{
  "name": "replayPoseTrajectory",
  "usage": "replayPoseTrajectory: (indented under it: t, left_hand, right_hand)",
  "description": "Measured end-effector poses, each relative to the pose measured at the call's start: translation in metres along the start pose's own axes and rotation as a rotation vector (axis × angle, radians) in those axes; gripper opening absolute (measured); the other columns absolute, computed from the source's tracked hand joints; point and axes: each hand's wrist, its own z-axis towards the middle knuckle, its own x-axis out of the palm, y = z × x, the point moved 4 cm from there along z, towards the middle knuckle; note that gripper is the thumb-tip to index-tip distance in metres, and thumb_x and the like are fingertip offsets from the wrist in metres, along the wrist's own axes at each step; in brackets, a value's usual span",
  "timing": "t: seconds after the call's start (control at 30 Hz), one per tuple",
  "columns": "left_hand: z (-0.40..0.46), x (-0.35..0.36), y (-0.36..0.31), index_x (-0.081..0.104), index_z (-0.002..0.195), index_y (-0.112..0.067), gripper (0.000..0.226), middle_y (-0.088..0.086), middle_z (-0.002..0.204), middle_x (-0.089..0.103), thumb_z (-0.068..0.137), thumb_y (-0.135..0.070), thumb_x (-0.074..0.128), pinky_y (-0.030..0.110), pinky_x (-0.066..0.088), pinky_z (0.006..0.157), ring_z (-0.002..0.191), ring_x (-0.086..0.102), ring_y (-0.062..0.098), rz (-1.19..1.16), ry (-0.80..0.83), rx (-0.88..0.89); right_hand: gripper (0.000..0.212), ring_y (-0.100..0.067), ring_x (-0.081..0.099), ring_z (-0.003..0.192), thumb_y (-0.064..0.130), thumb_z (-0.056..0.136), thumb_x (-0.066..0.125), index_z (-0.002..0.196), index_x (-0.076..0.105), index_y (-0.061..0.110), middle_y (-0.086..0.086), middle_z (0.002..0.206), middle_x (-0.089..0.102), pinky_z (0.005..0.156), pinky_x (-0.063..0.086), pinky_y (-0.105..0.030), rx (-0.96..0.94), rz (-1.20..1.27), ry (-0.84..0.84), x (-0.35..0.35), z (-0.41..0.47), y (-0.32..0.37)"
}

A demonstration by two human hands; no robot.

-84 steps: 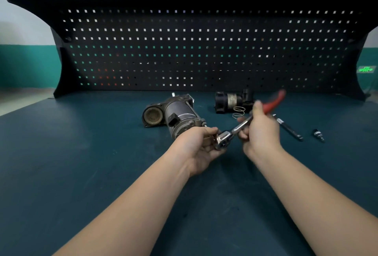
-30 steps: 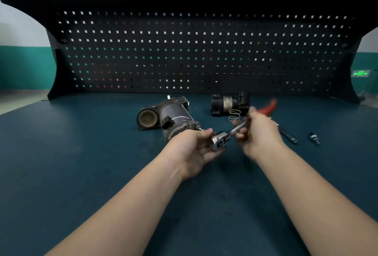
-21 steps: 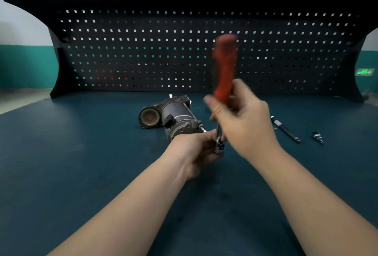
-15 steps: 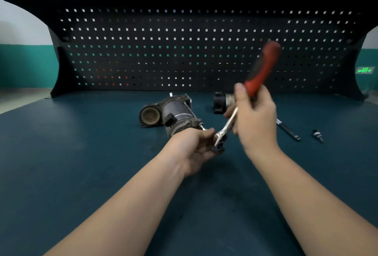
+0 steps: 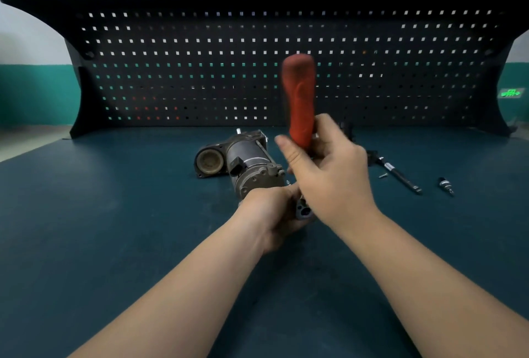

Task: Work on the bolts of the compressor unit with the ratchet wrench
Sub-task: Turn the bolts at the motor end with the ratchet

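The grey compressor unit [image 5: 246, 163] lies on its side in the middle of the dark teal bench. My left hand [image 5: 272, 214] is closed at the unit's near end, around the ratchet wrench head [image 5: 303, 210] that sits against it. My right hand [image 5: 329, 174] grips the ratchet wrench's red handle [image 5: 299, 100], which stands almost upright and is blurred. The bolt under the head is hidden by my hands.
A black extension bar [image 5: 398, 175], a small screw [image 5: 382, 175] and a small socket bit [image 5: 446, 185] lie to the right on the bench [image 5: 114, 228]. A black pegboard [image 5: 257, 71] closes off the back. A second dark part is mostly hidden behind my right hand.
The red handle has swung from tilted right to almost upright, after earlier swinging back and forth. My left hand has stayed at the wrench head against the unit.
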Motion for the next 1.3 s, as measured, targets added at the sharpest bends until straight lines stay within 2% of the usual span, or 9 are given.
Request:
replayPoseTrajectory:
  t: [0.07,0.1,0.17,0.27,0.47,0.93,1.3]
  left_hand:
    - [0.0,0.001,-0.002,0.067,0.099,0.002,0.016,0.014,0.093,0.069,0.092,-0.006,0.053,0.026,0.058,0.056,0.071,0.065,0.02,-0.027,-0.022,0.026]
    - [0.0,0.002,-0.002,0.064,0.107,0.006,0.022,0.019,0.101,0.067,0.091,-0.008,0.058,0.029,0.059,0.058,0.075,0.065,0.023,-0.037,-0.032,0.045]
    - [0.002,0.002,-0.004,0.061,0.106,0.009,0.025,0.02,0.093,0.067,0.088,-0.009,0.062,0.032,0.06,0.059,0.071,0.065,0.025,-0.053,-0.047,0.078]
    - [0.0,0.001,-0.005,0.06,0.09,0.004,0.011,0.013,0.072,0.066,0.088,-0.007,0.062,0.033,0.059,0.058,0.061,0.065,0.021,-0.059,-0.056,0.093]
    - [0.002,-0.002,-0.005,0.058,0.099,0.004,0.013,0.016,0.082,0.066,0.089,-0.005,0.06,0.032,0.058,0.056,0.068,0.064,0.023,-0.035,-0.081,0.067]
    - [0.001,-0.002,-0.007,0.057,0.106,0.005,0.019,0.015,0.08,0.064,0.09,-0.005,0.058,0.029,0.057,0.055,0.063,0.062,0.02,0.02,-0.07,0.109]
    - [0.002,-0.003,-0.011,0.058,0.1,0.004,0.013,0.014,0.079,0.065,0.09,-0.005,0.059,0.028,0.057,0.055,0.06,0.063,0.019,0.064,-0.06,0.157]
  right_hand:
    - [0.02,-0.022,0.06,0.053,0.037,0.086,0.063,0.077,0.052,0.022,-0.001,0.059,0.06,0.052,0.049,-0.043,0.076,0.098,-0.08,-0.011,0.007,-0.005]
    - [0.019,-0.018,0.058,0.048,0.037,0.087,0.062,0.076,0.053,0.024,-0.001,0.056,0.06,0.047,0.046,-0.038,0.115,0.152,-0.118,-0.017,0.009,-0.009]
    - [0.02,-0.012,0.05,0.038,0.037,0.09,0.06,0.076,0.053,0.026,-0.002,0.055,0.061,0.041,0.038,-0.027,0.201,0.251,-0.172,-0.026,0.013,-0.019]
    - [0.019,-0.01,0.046,0.033,0.034,0.095,0.057,0.08,0.054,0.023,-0.006,0.057,0.063,0.037,0.034,-0.021,0.325,0.322,-0.204,-0.029,0.016,-0.033]
    - [0.023,-0.012,0.037,0.028,0.031,0.098,0.053,0.081,0.052,0.015,-0.005,0.05,0.061,0.035,0.03,-0.018,0.473,0.453,-0.214,-0.025,0.016,-0.055]
    - [0.025,-0.01,0.035,0.028,0.031,0.1,0.05,0.081,0.05,0.015,-0.005,0.05,0.06,0.035,0.029,-0.017,0.461,0.501,-0.2,-0.024,0.017,-0.056]
    - [0.023,-0.009,0.035,0.028,0.032,0.1,0.049,0.083,0.051,0.016,-0.004,0.051,0.062,0.035,0.029,-0.018,0.488,0.508,-0.22,-0.023,0.016,-0.061]
